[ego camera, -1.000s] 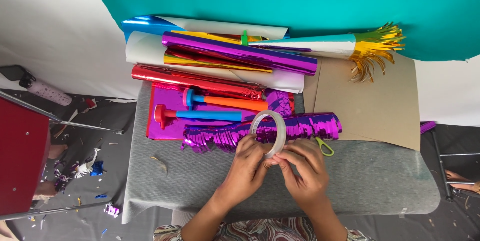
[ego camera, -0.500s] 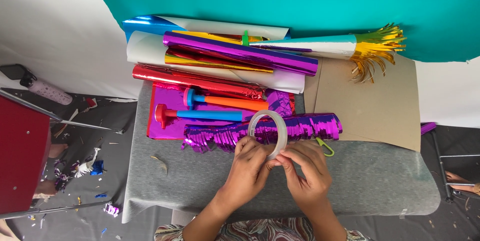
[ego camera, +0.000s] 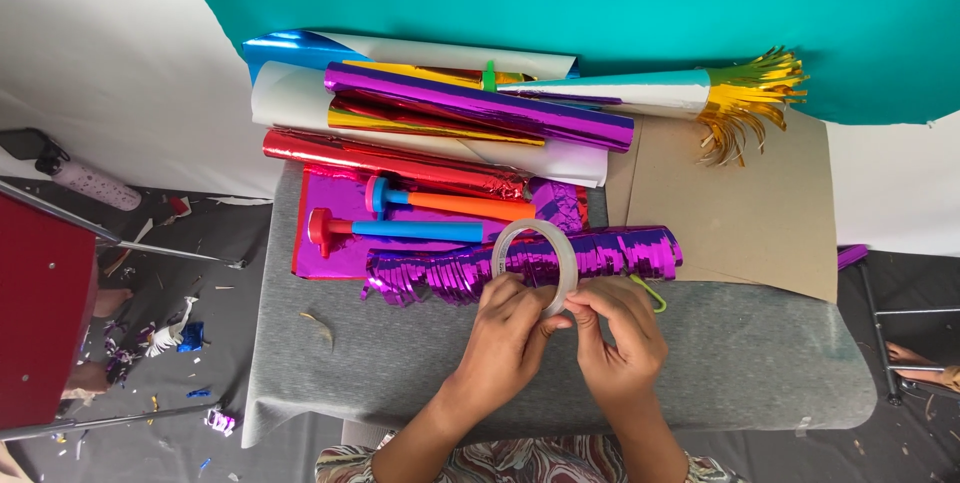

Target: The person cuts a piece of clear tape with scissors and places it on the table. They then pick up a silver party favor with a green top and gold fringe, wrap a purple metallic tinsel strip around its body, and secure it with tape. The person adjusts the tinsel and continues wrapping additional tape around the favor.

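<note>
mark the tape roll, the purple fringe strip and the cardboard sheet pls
tape roll (ego camera: 520, 233): head view, top arc of the clear ring, above the fingers.
purple fringe strip (ego camera: 610, 251): head view, right half of the foil fringe.
cardboard sheet (ego camera: 745, 208): head view, bare middle of the brown sheet.

Foil rolls (ego camera: 480, 108) on grey table (ego camera: 760, 363)

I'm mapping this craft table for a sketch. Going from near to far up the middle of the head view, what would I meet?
Both hands: left hand, right hand → clear round tape roll → fringed purple foil strip → blue-handled tool with red cap → orange-handled tool with blue cap → red foil roll → purple foil roll
</note>
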